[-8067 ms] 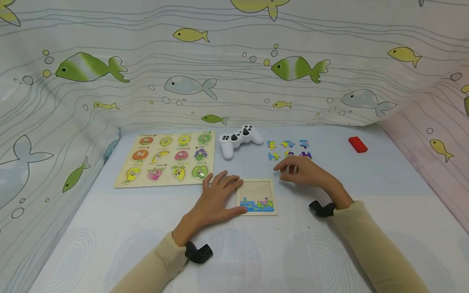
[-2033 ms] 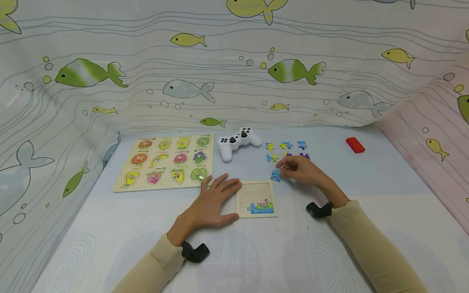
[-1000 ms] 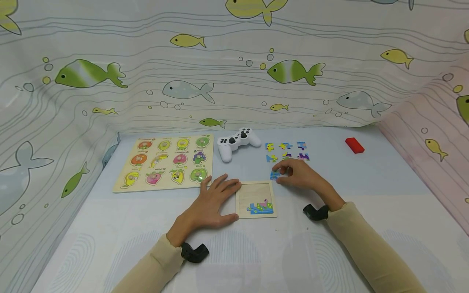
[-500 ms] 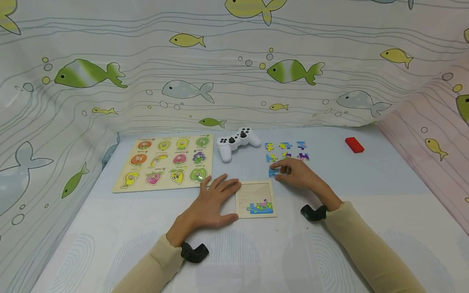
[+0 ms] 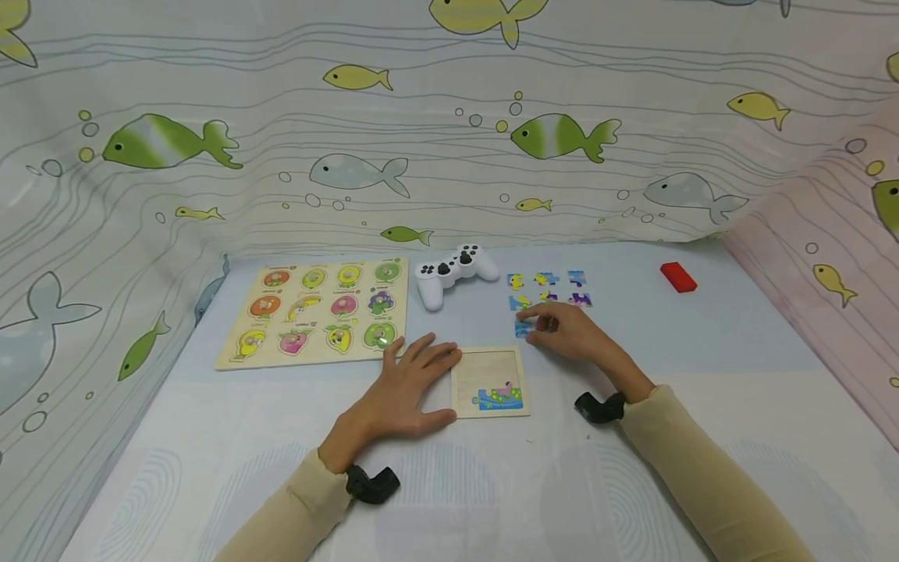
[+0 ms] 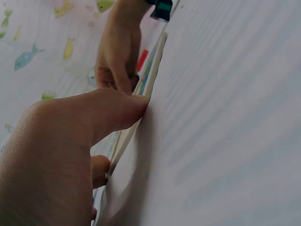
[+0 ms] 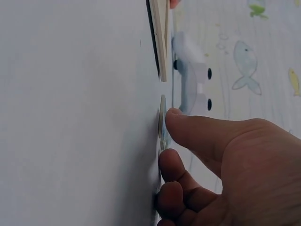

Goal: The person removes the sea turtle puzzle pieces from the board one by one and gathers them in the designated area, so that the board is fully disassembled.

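Observation:
A small wooden puzzle tray point(image 5: 525, 394) lies in front of me, with several joined pieces point(image 5: 500, 398) in its lower right. My left hand point(image 5: 400, 390) is spread at its left side. The left thumb touches the lower left corner and fingertips rest by the upper left one, as the left wrist view point(image 6: 70, 127) of that hand also shows. My right hand point(image 5: 572, 332) pinches a blue jigsaw piece point(image 5: 522, 329) between thumb and index finger, low at the table. In the right wrist view the thumb lies against this piece point(image 7: 162, 123); its far part is hidden.
Several loose jigsaw pieces point(image 5: 516, 280) lie in two rows beyond my right hand. A fruit puzzle board point(image 5: 323, 314) is at the left, close to my left fingertips. Behind the tray stands a white game controller point(image 5: 456, 272). A red block point(image 5: 678, 277) lies far right.
Since eight seconds ago, a blue piece has left the tray's lower left. The right hand has shifted it slightly left and away, straightening it below the loose rows. The left hand stays nearly still.

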Demonstrator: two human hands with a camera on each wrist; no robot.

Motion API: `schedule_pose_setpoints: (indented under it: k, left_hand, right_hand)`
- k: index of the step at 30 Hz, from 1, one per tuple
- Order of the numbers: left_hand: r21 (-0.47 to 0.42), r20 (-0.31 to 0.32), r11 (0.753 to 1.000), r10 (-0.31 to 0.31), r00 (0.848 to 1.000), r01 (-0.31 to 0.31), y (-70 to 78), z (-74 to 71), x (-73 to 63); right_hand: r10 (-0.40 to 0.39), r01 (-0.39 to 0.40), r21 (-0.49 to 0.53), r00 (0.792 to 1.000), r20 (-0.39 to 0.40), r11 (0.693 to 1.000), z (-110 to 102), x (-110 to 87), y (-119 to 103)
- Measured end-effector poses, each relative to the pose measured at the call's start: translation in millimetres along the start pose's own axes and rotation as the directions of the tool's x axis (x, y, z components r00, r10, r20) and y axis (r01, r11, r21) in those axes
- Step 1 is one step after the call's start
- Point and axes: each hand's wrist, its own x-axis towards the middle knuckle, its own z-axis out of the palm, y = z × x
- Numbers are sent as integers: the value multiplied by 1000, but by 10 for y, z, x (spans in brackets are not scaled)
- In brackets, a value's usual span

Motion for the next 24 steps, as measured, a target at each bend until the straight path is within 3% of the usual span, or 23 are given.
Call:
schedule_pose_setpoints:
  k: [7, 13, 24]
  left_hand:
    - [-10, 5, 1000, -2, 1000, 2, -23, 24, 5]
    - [-9, 13, 1000, -4, 1000, 4, -39, 30, 8]
    - [-15, 10, 1000, 0, 1000, 0, -32, 13, 11]
  right_hand:
    - [-13, 13, 29, 1000, -18, 999, -2, -10, -16]
    - [-136, 135, 26, 989, 51, 990, 4, -25, -142]
    - [-288, 287, 42, 918, 274, 957, 96, -105, -392]
